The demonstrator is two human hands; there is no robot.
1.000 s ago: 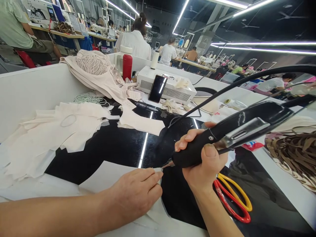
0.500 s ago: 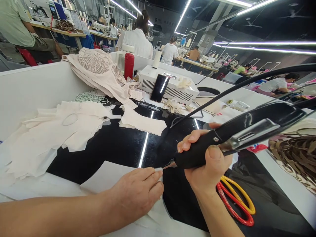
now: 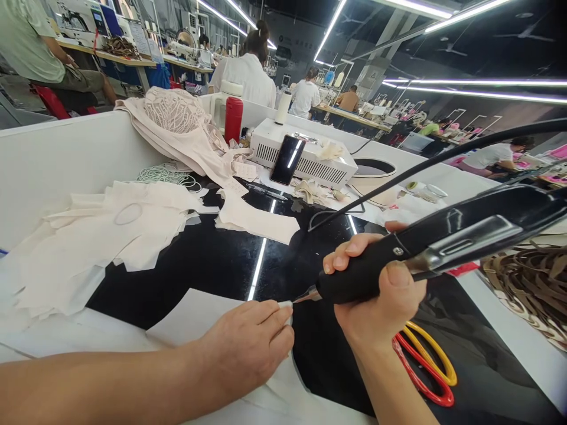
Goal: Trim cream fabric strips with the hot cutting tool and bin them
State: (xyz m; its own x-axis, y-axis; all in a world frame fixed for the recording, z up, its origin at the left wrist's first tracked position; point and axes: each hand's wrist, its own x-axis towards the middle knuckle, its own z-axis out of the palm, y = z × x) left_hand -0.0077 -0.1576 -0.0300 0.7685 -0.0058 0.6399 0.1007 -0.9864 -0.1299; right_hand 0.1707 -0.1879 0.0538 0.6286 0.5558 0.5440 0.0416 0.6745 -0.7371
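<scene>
My left hand (image 3: 248, 339) is closed, its thumb and fingers pinching the edge of a white sheet-like piece (image 3: 186, 316) over the black work surface (image 3: 212, 254). In my right hand (image 3: 381, 301) is a thick black corded hand tool (image 3: 443, 233) with a metal lever along its side. The fingers wrap round its grip. Its thin metal tip points left and meets, or nearly meets, the white edge at my left fingertips. Scissors (image 3: 427, 378) with red and yellow handles lie beside my right wrist, their blades out of sight.
A stack of cream fabric pieces (image 3: 110, 227) lies left, another cream piece (image 3: 257, 218) at centre. Behind are beige garments (image 3: 177, 130), a red bottle (image 3: 233, 121), a phone (image 3: 287, 159) and a white vented box (image 3: 266, 150). Brown straps (image 3: 527, 277) lie right. The tool's cable (image 3: 411, 168) arcs overhead.
My right hand and the tool have shifted slightly right, with the tip still close to my left fingertips. The left hand keeps its pinch in nearly the same place.
</scene>
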